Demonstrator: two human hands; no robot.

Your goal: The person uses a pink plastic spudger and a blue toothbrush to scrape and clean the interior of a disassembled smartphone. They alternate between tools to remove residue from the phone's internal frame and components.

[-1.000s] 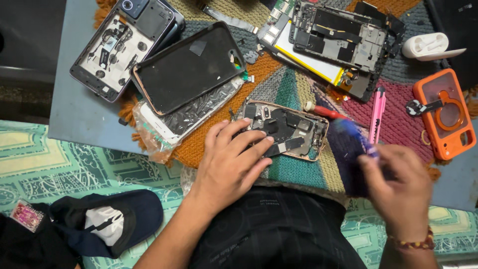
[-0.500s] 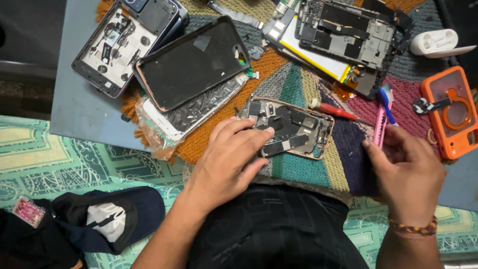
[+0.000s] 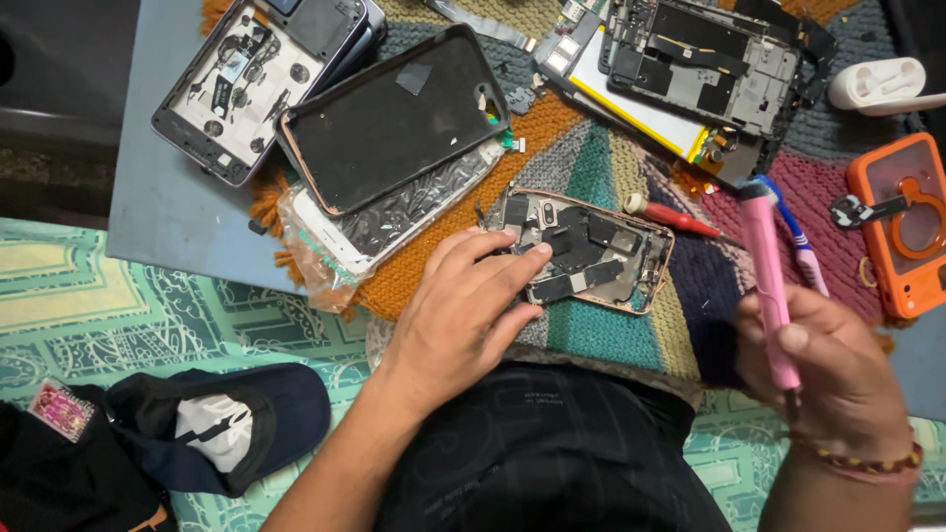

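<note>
Grey counter [image 3: 168, 222] set over a green patterned floor covering, with a striped woven mat [image 3: 591, 163] spread on top as a soft bed for parts. Left hand [image 3: 463, 315] laid flat on the near end of an opened phone chassis [image 3: 591, 251], fingers [image 3: 498, 266] spread and pressing down, apparently to pin the chassis against the mat so that it cannot slide. Chassis positioned at the mat's near edge, just ahead of the lap, internals facing up. Right hand [image 3: 833, 369] raised at the right, apart from the chassis, fingers closed around a pink tool handle [image 3: 767, 281], held upright with its tip end hidden inside the fist; blurred, so grip detail uncertain. Blue-handled tool [image 3: 803, 246] lying just behind the pink one on the mat. Red-handled screwdriver [image 3: 670, 215] resting just beside the chassis's far right corner, within easy reach. Black phone case [image 3: 394, 118] lying across a bagged white phone [image 3: 394, 212] at the mat's left edge. Second stripped chassis [image 3: 236, 84] at the far left on bare counter. Disassembled board and battery assembly [image 3: 680, 74] at the far side. Orange ring case [image 3: 902, 222] at the right edge. Dark cap [image 3: 222, 429] on the floor covering, lower left.
</note>
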